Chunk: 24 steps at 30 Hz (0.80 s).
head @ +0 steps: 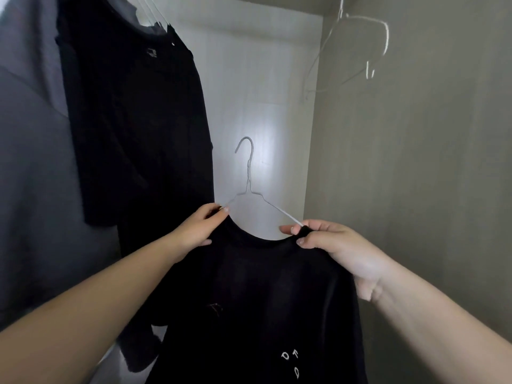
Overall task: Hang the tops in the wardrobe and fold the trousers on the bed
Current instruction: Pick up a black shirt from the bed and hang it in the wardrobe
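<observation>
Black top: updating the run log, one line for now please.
black top on wire hanger | left hand, right hand grip shoulders | unhung

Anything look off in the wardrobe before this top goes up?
Only the empty wire hanger at upper right, which hangs tilted and looks bent. The black top sits on its hanger, gripped by both hands.

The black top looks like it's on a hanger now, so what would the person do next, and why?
Probably lift the wire hanger so its hook goes up toward the rail beside the hung tops. The black top already sits on it, with the left hand and right hand pinching its shoulders, and the hook is free.
</observation>
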Available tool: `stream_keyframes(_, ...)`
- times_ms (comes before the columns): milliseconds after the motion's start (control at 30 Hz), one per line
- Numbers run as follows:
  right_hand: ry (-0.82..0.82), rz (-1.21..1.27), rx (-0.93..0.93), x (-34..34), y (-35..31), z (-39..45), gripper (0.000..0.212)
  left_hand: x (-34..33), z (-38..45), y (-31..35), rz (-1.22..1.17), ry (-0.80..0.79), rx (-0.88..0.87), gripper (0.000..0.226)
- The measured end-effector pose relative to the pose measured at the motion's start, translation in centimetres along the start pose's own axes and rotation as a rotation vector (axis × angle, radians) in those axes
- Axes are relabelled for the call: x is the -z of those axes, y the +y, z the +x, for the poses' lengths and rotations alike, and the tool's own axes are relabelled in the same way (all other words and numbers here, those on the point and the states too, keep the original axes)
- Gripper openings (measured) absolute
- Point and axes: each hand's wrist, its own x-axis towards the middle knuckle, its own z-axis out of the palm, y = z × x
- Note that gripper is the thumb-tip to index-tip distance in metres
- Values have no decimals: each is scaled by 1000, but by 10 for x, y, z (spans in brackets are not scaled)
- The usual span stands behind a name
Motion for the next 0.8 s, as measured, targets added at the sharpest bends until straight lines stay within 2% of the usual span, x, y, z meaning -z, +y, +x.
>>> stream_keyframes(133, 43, 48, 54, -17, -25, 9, 25, -15, -3, 26, -230, -23, -83, 89)
stream_keyframes(233, 85, 71, 136, -32, -53, 23, 26, -16, -5, 59, -477, -83, -147, 81)
stream_keyframes(367, 150, 46, 240, -51, -96, 45, 26, -9, -10, 103, -699, -166, -186, 93)
stream_keyframes(600, 185, -48, 402, -87, -177, 88, 24, 10, -12, 183, -681, -181, -382, 31)
stream_keyframes(733, 180, -45, 485, -105, -216, 106, 10, 34, -7, 218, -661, -122, -457, 28)
stream_keyframes(800, 186, -48, 524, -112, -233, 115, 13, 44, -7, 231, -628, -110, -504, 30)
